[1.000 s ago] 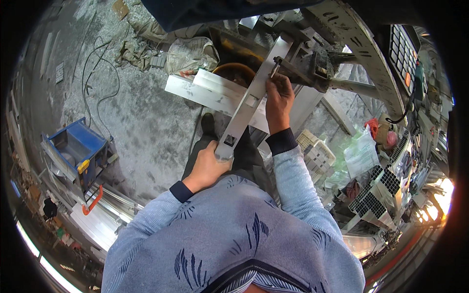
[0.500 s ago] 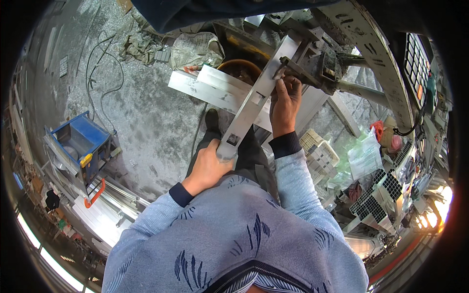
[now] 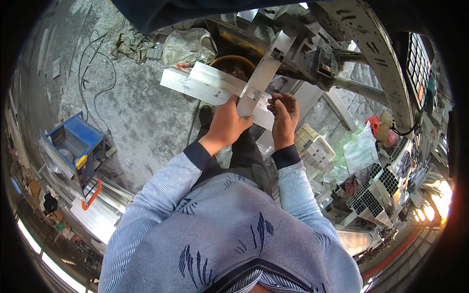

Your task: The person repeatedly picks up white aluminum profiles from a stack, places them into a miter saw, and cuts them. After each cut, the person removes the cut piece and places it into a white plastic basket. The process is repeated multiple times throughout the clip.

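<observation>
Seen from the head camera, looking straight down past a blue patterned top with striped sleeves. Open grey concrete floor [image 3: 141, 112] to the left, bare but for a thin looping cable [image 3: 93, 73] and a blue bin [image 3: 73, 146] well out toward the left edge; plenty of free room on that side. Crowded on the right: a grimy machine [image 3: 312, 61] with a curved metal frame [image 3: 381, 63] closing in from above, a pale plastic crate [image 3: 312, 146] just beside the right forearm, ribbed metal offcuts [image 3: 371, 195] and plastic bags farther out. Little slack between the machine and the hands. Left hand [image 3: 227, 124] closed around the near end of a flat metal bar [image 3: 261, 78], fingers wrapped tight, thumb side up against the bar. Right hand [image 3: 283, 112] just beside it, fingers curled narrow, fingertips pinched at the edge of a broad silver sheet [image 3: 210, 85]; whether anything small sits in that pinch cannot be told. Bar held in mid air in front of the body, long axis running diagonally from the left hand up and to the right, far end reaching into the machine. Sheet lying under it, crosswise, long axis running from upper left down to the right hand, its left end jutting out over the floor.
</observation>
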`<state>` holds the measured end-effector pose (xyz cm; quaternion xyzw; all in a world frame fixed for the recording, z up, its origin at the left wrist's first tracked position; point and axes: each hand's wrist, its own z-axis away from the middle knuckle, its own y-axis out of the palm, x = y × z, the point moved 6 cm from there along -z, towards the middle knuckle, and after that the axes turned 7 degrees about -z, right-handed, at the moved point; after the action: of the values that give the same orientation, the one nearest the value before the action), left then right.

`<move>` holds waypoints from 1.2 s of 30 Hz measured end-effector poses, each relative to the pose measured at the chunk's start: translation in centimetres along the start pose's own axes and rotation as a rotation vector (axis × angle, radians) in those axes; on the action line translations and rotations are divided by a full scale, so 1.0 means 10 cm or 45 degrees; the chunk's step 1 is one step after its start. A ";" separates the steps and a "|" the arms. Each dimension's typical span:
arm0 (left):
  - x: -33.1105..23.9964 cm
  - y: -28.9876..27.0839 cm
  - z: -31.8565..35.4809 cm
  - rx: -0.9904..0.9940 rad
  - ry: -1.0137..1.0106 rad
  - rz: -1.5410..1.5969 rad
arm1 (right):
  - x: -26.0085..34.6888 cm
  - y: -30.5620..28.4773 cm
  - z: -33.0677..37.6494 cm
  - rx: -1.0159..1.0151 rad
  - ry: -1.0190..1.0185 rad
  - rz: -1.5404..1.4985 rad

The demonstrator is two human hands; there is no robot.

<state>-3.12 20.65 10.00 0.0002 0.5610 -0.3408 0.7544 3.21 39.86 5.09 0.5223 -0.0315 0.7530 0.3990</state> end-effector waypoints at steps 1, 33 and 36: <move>-0.01 0.01 -0.02 -0.006 0.027 0.028 | 0.01 -0.07 0.00 -0.020 -0.001 0.029; 0.29 0.17 -0.03 0.382 -0.186 0.558 | 1.39 -0.25 -0.85 -0.152 -0.664 2.075; 0.27 0.17 -0.04 0.352 -0.122 0.540 | 1.38 -0.23 -0.88 -0.135 -0.559 2.250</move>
<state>-2.23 20.79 6.90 0.2050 0.4600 -0.2481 0.8276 -3.89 53.35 11.42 0.4205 -0.5300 0.6659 -0.3146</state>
